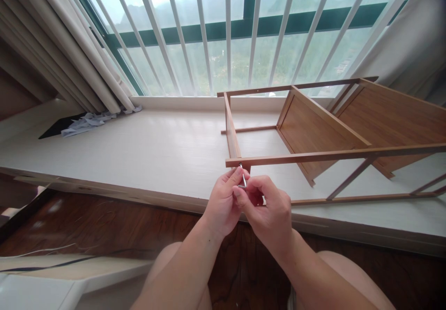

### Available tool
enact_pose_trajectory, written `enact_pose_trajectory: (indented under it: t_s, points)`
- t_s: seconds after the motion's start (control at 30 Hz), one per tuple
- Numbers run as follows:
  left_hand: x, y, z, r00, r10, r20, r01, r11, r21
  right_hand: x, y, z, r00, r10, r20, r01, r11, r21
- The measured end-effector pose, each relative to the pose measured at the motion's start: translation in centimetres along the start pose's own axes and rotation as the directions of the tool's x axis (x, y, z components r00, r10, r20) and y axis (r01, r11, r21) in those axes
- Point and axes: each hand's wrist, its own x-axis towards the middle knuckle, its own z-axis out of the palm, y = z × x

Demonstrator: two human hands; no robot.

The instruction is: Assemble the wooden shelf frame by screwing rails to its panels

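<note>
A brown wooden shelf frame lies on its side on the white window ledge, its near end in front of me. A small bent metal hex key reaches up to the end of the nearest rail, where its tip meets a screw hole. My left hand is closed, with thumb and fingers pinching the key's shaft just below the rail. Curled around the key's lower bend, my right hand holds it between thumb and forefinger. The fingers partly cover the key, and the screw itself is too small to make out.
The white ledge runs along a barred window. Curtains hang on the left, above crumpled whitish material and a dark flat piece. Dark wooden floor lies below, with white furniture at lower left.
</note>
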Motion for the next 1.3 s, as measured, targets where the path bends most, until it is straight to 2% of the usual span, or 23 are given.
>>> enact_pose_trajectory:
  t_s: [0.13, 0.23, 0.37, 0.5, 0.73, 0.87, 1.1, 1.3]
  points:
    - [0.0, -0.1, 0.1, 1.000, 0.016, -0.020, -0.016, 1.000, 0.001, 0.2, -0.1, -0.1, 1.000, 0.004, 0.014, -0.004, 1.000, 0.000]
    - [-0.1, -0.1, 0.1, 0.999, 0.029, -0.043, -0.028, 0.999, 0.014, 0.2, -0.3, -0.2, 0.995, 0.080, 0.067, -0.087, 0.990, 0.114]
    - [-0.2, 0.0, 0.2, 0.998, 0.038, -0.058, -0.034, 0.997, 0.068, -0.1, -0.4, 0.0, 0.957, 0.248, 0.150, -0.286, 0.889, 0.358]
    - [-0.3, 0.1, 0.4, 0.996, 0.048, -0.072, -0.040, 0.993, 0.108, -0.3, -0.4, 0.2, 0.935, 0.313, 0.163, -0.353, 0.825, 0.441]
    - [-0.6, 0.2, 0.7, 0.998, 0.034, -0.053, -0.027, 0.992, 0.125, -0.7, -0.1, 0.1, 0.931, 0.334, 0.149, -0.365, 0.818, 0.444]
    - [-0.5, 0.0, 0.4, 0.998, 0.030, -0.055, -0.023, 0.993, 0.115, -0.8, 0.0, 0.1, 0.930, 0.342, 0.135, -0.367, 0.846, 0.386]
    - [-0.3, 0.1, 0.4, 0.998, 0.024, -0.055, -0.018, 0.995, 0.102, -0.4, -0.3, -0.1, 0.978, 0.200, 0.061, -0.209, 0.953, 0.221]
    - [-0.3, 0.1, 0.5, 0.998, 0.044, -0.041, -0.040, 0.996, 0.083, -0.2, -0.2, -0.1, 0.990, 0.133, 0.041, -0.139, 0.974, 0.181]
